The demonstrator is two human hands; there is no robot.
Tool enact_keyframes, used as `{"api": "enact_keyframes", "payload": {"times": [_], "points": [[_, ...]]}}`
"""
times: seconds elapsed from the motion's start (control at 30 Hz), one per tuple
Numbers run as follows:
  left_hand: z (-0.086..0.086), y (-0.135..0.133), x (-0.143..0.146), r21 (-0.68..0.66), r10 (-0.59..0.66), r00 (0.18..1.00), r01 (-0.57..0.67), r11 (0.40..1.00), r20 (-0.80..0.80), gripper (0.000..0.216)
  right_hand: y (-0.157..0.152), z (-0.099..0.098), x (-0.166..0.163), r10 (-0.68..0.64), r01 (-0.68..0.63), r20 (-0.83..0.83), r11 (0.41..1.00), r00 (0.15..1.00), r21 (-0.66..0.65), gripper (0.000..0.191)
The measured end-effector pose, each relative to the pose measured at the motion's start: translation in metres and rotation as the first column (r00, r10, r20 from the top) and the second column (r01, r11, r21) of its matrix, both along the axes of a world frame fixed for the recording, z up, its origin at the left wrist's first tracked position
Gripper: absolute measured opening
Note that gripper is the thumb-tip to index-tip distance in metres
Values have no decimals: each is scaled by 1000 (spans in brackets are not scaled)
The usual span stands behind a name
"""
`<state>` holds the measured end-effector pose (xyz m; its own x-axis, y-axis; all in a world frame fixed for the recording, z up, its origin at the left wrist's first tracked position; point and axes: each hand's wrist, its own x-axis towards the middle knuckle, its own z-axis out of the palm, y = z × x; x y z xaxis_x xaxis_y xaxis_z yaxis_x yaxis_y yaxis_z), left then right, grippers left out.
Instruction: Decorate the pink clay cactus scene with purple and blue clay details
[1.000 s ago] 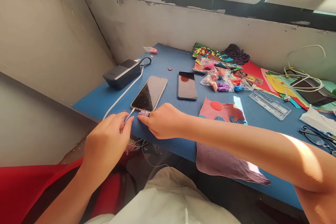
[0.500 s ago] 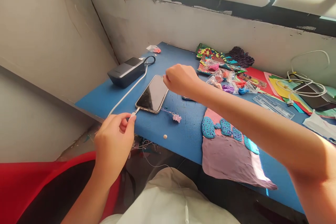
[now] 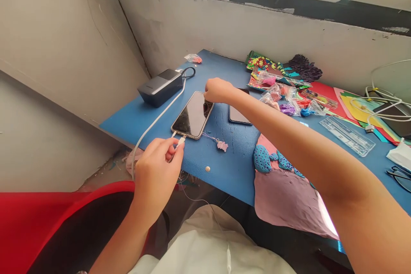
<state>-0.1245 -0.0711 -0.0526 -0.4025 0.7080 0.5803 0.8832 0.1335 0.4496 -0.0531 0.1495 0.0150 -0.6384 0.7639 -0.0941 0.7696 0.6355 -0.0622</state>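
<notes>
Phone: the phone (image 3: 192, 115) lies flat on the tabletop (image 3: 231, 180), just ahead of my L fingers and a bit to the right; long axis slants from near-left to far-right, so the short near edge is turned toward these fingers.
Left hand: fingers of my left hand (image 3: 159, 165) pinch a white plug (image 3: 181, 140); its tip is at this near edge, touching or slightly apart, can't tell.
Right hand: my right hand (image 3: 220, 90) is curled at the far right corner; tips hidden, so can't tell if they press or hold smth.
Nearer: L hand for near edge, R hand for far end.
Charm: the small charm (image 3: 221, 145) rests right of phone, w/ thin string.
Power bank: the power bank (image 3: 160, 87) stands to the left, approx. parallel to nothing I hold.
</notes>
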Motion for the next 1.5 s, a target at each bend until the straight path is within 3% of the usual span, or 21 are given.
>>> {"api": "enact_keyframes", "payload": {"times": [0.27, 0.87, 1.0, 1.1, 1.2, 1.3, 1.37, 1.4, 1.43, 1.5], "points": [[11, 7, -7, -162, 24, 1000, -22, 987, 8, 15, 2, -5, 1, 17, -17, -24, 1000, 1000, 17, 27], [7, 16, 0, -150, 33, 998, -24, 988, 60, 20, -2, -7, 2, 77, -76, -8, 994, 997, 80, 26], [6, 17, 0, -149, 48, 997, -39, 988, 56, 16, 1, 2, 8, 87, -87, 2, 994, 996, 66, 22], [9, 19, -3, -198, 64, 996, -49, 979, 69, 13, 5, 21, 32, 79, -69, -60, 985, 995, 161, 19], [15, 18, -5, -234, 41, 998, -30, 972, 43, 10, 2, 37, 81, -9, 66, -176, 946, 984, 319, 22], [27, 13, 7, -94, 27, 998, -32, 995, -49, 13, -17, 35, 146, -6, 91, -305, 960, 952, 265, 15], [39, 13, 24, -41, -91, 992, 88, 995, -91, 16, -38, 22, 186, 56, 30, -388, 977, 920, 213, 16], [46, 16, 36, -33, -207, 975, 205, 978, -86, 18, -51, 13, 203, 72, 11, -424, 982, 903, 190, 21], [53, 20, 48, -125, -395, 918, 388, 913, -29, 19, -64, 4, 217, 71, 7, -467, 987, 882, 162, 26], [67, 36, 74, -333, -665, 731, 671, 662, 151, 32, -91, -13, 235, 62, 2, -536, 993, 842, 118, 30]]}}
